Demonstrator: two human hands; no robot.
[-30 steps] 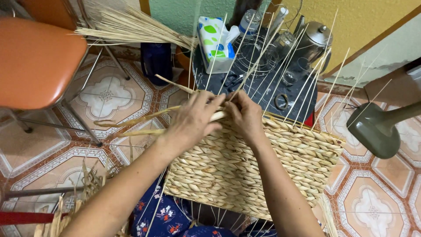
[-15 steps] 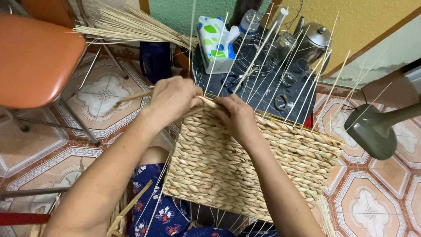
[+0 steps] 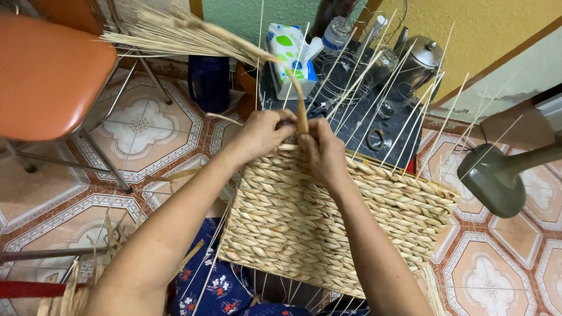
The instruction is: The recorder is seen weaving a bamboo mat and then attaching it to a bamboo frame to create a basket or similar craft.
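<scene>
A woven straw panel (image 3: 328,222) rests on my lap, with several thin pale upright sticks (image 3: 404,126) rising from its far edge. My left hand (image 3: 263,133) and my right hand (image 3: 322,149) meet at the panel's top left edge. Both pinch a thick dried straw strand (image 3: 298,102) that stands up between them and bends away to the left into a frayed bundle (image 3: 170,35).
An orange chair (image 3: 50,76) with metal legs stands at the left. A dark low table (image 3: 374,111) beyond the panel holds a tissue pack (image 3: 290,55), a bottle, glasses and a metal kettle (image 3: 421,61). A grey-green lamp head (image 3: 497,178) juts in at right. Loose straw lies at lower left.
My hands have shifted right along the panel's top edge. The straw strand, earlier lying low to the left, now stands upright between my fingers.
</scene>
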